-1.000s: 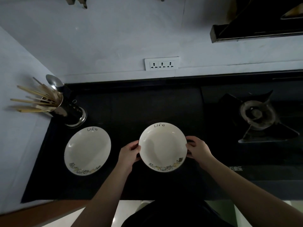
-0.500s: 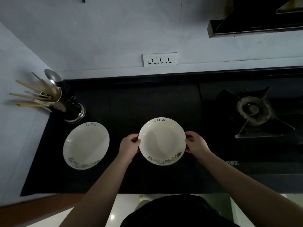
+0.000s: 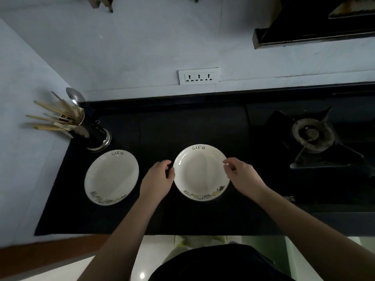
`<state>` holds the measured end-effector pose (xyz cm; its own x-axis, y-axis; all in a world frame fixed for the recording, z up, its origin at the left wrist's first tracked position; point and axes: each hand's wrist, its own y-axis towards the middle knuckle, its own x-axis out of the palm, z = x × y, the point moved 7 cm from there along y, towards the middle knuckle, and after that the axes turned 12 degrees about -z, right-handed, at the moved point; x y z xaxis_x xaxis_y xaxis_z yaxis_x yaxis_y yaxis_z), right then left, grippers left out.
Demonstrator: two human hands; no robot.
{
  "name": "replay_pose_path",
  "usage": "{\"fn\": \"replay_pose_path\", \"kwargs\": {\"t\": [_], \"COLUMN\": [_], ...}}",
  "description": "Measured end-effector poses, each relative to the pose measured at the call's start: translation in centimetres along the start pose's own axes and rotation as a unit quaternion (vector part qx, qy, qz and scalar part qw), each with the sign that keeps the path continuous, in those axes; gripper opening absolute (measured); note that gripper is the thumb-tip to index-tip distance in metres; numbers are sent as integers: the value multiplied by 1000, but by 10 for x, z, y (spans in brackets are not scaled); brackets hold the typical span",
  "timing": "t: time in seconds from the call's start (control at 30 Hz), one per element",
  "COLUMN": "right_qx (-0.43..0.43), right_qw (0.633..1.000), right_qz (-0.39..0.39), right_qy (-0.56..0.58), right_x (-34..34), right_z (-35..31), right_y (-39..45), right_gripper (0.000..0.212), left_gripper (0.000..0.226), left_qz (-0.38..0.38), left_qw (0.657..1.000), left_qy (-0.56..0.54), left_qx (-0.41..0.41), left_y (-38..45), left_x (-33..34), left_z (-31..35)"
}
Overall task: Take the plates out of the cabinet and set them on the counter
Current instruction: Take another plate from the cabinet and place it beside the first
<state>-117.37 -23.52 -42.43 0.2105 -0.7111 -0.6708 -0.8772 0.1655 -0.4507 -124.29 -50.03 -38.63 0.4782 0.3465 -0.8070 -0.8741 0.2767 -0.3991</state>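
Two white plates with "Life" written on the rim lie flat on the black counter (image 3: pixel 203 122). The left plate (image 3: pixel 111 177) sits alone near the utensil holder. The second plate (image 3: pixel 199 171) rests in the middle, between my hands. My left hand (image 3: pixel 158 179) is beside its left rim, fingers loosely curled, with a thin dark gap to the rim. My right hand (image 3: pixel 242 175) hovers over its right rim with the fingertips lifted off. The cabinet is out of view.
A metal holder (image 3: pixel 91 134) with chopsticks and a spoon stands at the back left corner. A gas burner (image 3: pixel 312 134) lies to the right. A triple wall socket (image 3: pixel 198 76) is behind, and a range hood (image 3: pixel 312 23) hangs at the top right.
Both hands gripped the middle plate by its rims before. The plate now lies on the counter, and my fingers have come off its rims.
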Motion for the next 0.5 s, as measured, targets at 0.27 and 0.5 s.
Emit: {"fn": "replay_pose_path", "kwargs": {"t": [0.27,0.5], "right_qx": [-61,-66], "right_qw": [979,972], "right_qz": [12,47], "right_qy": [-193,-223], "right_x": [-9,4], "right_z": [-58,-96], "right_y": [-52,-97], "right_gripper": [46,49], "left_gripper": [48,64], "left_qz": [67,78], "left_qw": [960,941], "left_qy": [239,279], "left_qx": [132,177], "left_y": [-35,-76], "left_x": [-25,-47], "left_z": [44,19]}}
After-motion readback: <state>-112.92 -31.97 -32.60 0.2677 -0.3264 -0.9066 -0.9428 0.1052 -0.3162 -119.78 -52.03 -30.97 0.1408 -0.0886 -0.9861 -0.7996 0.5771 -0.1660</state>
